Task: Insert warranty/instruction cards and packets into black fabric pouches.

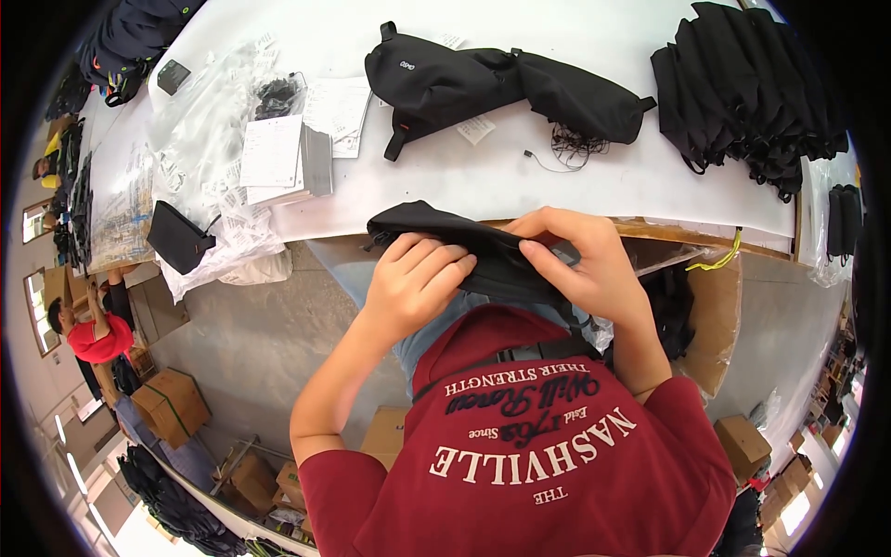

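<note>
Just above the centre of my view, at the worker's edge of the white tabletop (557, 190), is the folded black fabric piece (492, 251). The left hand (413, 278) grasps it, fingers curled over its near side, probably to steady the limp cloth. The right hand (589, 265) grips the far edge between thumb and forefinger, likely to keep that edge taut and within close sight. I cannot tell what the hidden fingertips touch underneath.

At 12 o'clock I see two long, tapering black fabric bags (445, 84) laid end to end, smooth and matte, with short tabs; beside them lies a wiry tangle of thin black cords (577, 147). At 2 o'clock a ridged heap of black fabric pieces (742, 93) is layered, perhaps to save space. At 10 o'clock, a squared stack of white paper sheets (316, 167) sits beside crinkled, glossy clear plastic bags (200, 121), apparently kept within reach.
</note>
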The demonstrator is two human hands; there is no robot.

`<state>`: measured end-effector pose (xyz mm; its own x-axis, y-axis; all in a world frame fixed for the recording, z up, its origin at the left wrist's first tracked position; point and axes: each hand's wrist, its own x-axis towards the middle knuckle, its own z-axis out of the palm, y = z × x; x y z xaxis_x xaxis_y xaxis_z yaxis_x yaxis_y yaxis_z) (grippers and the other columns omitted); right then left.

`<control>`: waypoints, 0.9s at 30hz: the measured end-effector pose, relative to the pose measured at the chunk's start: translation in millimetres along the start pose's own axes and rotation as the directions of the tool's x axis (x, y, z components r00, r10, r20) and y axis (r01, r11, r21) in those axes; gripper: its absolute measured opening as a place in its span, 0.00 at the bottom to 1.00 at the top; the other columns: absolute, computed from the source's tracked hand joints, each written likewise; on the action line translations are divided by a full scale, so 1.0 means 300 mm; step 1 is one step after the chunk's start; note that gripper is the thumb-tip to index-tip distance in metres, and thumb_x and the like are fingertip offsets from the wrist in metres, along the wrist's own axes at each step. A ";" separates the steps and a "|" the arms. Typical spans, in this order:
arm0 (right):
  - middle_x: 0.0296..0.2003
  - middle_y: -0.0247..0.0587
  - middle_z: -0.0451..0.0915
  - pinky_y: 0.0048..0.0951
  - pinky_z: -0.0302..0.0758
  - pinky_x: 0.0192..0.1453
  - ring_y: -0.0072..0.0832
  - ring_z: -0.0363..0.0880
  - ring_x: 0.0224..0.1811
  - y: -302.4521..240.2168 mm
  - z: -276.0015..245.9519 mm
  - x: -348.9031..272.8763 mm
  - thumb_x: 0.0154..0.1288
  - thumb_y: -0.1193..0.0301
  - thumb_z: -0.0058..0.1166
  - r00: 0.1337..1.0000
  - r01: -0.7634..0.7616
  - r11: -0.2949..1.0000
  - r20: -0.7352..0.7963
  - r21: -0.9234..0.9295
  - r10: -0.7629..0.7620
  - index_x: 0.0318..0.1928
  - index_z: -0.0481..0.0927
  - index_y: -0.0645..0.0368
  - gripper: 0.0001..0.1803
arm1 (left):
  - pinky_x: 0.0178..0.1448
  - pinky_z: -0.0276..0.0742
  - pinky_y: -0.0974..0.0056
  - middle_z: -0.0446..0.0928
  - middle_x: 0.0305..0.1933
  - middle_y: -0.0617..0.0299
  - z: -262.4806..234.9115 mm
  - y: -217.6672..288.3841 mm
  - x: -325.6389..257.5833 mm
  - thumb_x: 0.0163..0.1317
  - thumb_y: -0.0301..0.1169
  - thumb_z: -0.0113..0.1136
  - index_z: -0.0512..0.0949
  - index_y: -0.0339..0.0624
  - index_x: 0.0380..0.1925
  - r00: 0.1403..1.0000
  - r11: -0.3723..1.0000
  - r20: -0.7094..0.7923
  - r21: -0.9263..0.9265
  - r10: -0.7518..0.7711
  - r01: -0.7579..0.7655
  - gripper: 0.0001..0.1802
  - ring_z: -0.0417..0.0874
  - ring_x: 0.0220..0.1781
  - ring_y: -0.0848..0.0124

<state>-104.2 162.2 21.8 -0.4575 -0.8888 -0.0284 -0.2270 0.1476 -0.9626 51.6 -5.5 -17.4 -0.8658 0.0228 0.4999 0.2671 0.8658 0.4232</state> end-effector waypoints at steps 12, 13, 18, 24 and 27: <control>0.35 0.44 0.83 0.25 0.76 0.44 0.32 0.83 0.37 -0.009 0.017 -0.014 0.58 0.79 0.54 0.999 -0.003 0.996 0.044 -0.089 0.007 0.39 0.79 0.68 0.08 | 0.41 0.70 0.62 0.77 0.32 0.64 0.000 0.014 -0.004 0.32 0.21 0.62 0.75 0.42 0.27 0.988 0.985 0.038 -0.078 -0.149 0.152 0.16 0.78 0.35 0.65; 0.33 0.45 0.82 0.26 0.77 0.41 0.34 0.82 0.34 -0.006 0.022 -0.013 0.59 0.78 0.54 0.999 0.011 0.996 0.034 -0.089 -0.008 0.39 0.79 0.66 0.08 | 0.41 0.70 0.61 0.77 0.31 0.65 -0.001 0.017 -0.002 0.32 0.21 0.62 0.74 0.42 0.26 0.978 0.975 0.062 -0.092 -0.198 0.203 0.15 0.77 0.34 0.65; 0.31 0.46 0.81 0.28 0.77 0.39 0.37 0.82 0.32 -0.002 0.037 -0.014 0.60 0.75 0.54 0.999 0.035 0.994 0.027 -0.103 -0.032 0.39 0.79 0.64 0.07 | 0.41 0.69 0.61 0.75 0.30 0.64 0.005 0.016 -0.018 0.31 0.20 0.63 0.72 0.42 0.25 0.967 0.961 0.077 -0.118 -0.244 0.252 0.16 0.77 0.35 0.64; 0.32 0.46 0.81 0.30 0.77 0.37 0.38 0.81 0.31 0.004 0.047 -0.016 0.60 0.75 0.54 0.999 0.049 0.991 0.022 -0.121 -0.047 0.39 0.79 0.63 0.08 | 0.39 0.69 0.61 0.75 0.30 0.64 -0.004 0.019 -0.016 0.31 0.19 0.62 0.72 0.41 0.25 0.980 0.975 0.099 -0.118 -0.175 0.186 0.16 0.77 0.35 0.64; 0.32 0.44 0.81 0.31 0.76 0.36 0.38 0.81 0.31 0.014 0.041 -0.003 0.60 0.75 0.54 0.997 0.043 0.986 -0.059 -0.159 -0.053 0.38 0.79 0.62 0.06 | 0.39 0.71 0.61 0.76 0.31 0.63 -0.016 0.041 -0.017 0.32 0.18 0.60 0.72 0.42 0.28 0.950 0.963 0.229 -0.116 -0.212 0.242 0.17 0.77 0.36 0.63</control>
<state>-94.2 158.2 14.4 -0.4946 -0.8683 0.0385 -0.3802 0.1763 -0.9080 61.2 2.7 -11.0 -0.9761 -0.0469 0.2122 0.0964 0.7816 0.6163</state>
